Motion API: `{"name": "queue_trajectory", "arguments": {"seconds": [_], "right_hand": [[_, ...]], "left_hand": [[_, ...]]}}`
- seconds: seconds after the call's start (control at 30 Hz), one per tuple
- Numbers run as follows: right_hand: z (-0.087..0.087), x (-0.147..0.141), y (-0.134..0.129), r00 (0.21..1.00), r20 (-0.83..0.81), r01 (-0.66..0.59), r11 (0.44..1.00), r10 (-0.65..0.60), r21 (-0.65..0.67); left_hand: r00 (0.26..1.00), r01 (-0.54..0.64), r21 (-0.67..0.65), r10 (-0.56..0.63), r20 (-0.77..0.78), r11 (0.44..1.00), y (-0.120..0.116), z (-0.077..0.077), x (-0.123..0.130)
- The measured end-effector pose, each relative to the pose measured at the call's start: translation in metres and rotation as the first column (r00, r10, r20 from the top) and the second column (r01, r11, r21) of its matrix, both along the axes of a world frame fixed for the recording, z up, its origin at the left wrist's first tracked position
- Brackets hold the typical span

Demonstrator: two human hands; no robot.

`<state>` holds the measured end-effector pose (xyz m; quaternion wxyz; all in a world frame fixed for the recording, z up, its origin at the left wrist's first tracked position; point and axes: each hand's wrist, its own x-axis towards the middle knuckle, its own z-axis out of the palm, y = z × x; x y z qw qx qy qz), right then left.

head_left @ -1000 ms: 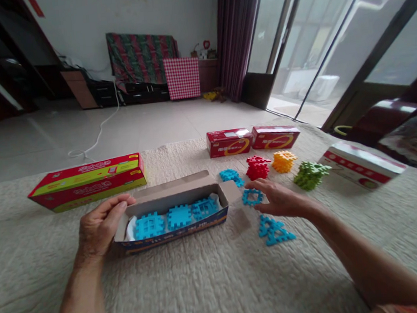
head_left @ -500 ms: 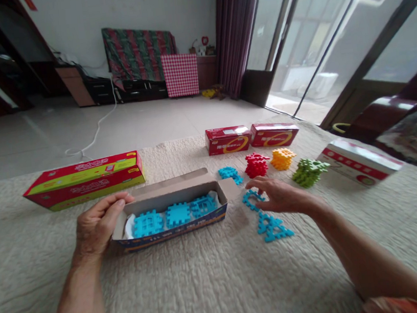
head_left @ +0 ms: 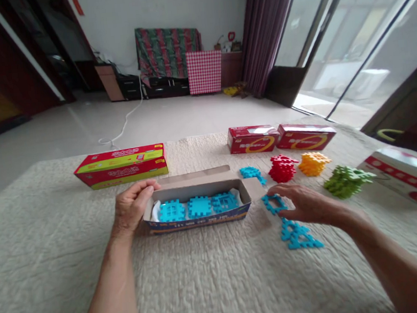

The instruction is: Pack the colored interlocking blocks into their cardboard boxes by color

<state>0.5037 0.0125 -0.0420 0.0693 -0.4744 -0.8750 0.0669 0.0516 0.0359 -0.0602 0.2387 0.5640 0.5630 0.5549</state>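
Observation:
An open cardboard box (head_left: 200,221) lies lengthwise in front of me, with three blue toothed pieces (head_left: 199,206) in a row inside it. At the box's left end, my left hand (head_left: 134,205) pinches the cardboard edge between thumb and fingers. My right hand (head_left: 301,201) is over a blue ring-shaped piece (head_left: 272,204) on the quilted cover, thumb and fingers apart at its right side; whether they touch it is unclear. Flat blue triangular pieces (head_left: 299,236) lie just below that hand. Behind it sits a small pile of blue pieces (head_left: 252,173).
Red stacked pieces (head_left: 282,168), yellow ones (head_left: 313,163) and green ones (head_left: 346,181) stand at the right. Farther back are two red boxes (head_left: 253,140). A red-and-green box (head_left: 121,167) lies back left, a white-and-red box (head_left: 405,174) at far right.
The view has turned left, so everything appears farther right. Both hands keep nearly the same places, at the box's left end and over the blue ring-shaped piece.

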Motion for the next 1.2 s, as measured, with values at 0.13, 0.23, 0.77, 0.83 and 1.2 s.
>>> {"name": "queue_trajectory", "arguments": {"seconds": [0.13,0.23,0.77,0.83,1.2], "right_hand": [[0.003,0.008,0.005,0.999,-0.022,0.045,0.993,-0.043,0.111],[0.026,0.006,0.002,0.992,-0.110,0.080,0.973,-0.057,0.215],[0.073,-0.106,0.001,0.976,-0.150,-0.141,0.985,0.156,0.104],[0.072,-0.108,0.000,0.977,-0.139,-0.147,0.984,0.160,0.101],[0.065,-0.107,0.001,0.980,-0.146,-0.125,0.989,0.135,0.078]], "left_hand": [[1.000,0.006,-0.001,-0.006,-0.003,1.000,-0.002,0.004,0.003],[1.000,0.003,0.003,-0.003,-0.004,1.000,-0.003,0.007,0.005],[1.000,0.012,0.004,-0.012,0.005,1.000,-0.003,0.010,0.009],[1.000,0.007,0.003,-0.007,0.003,1.000,-0.004,0.011,0.009],[1.000,-0.003,-0.023,0.002,-0.028,1.000,-0.003,0.009,0.007]]}}
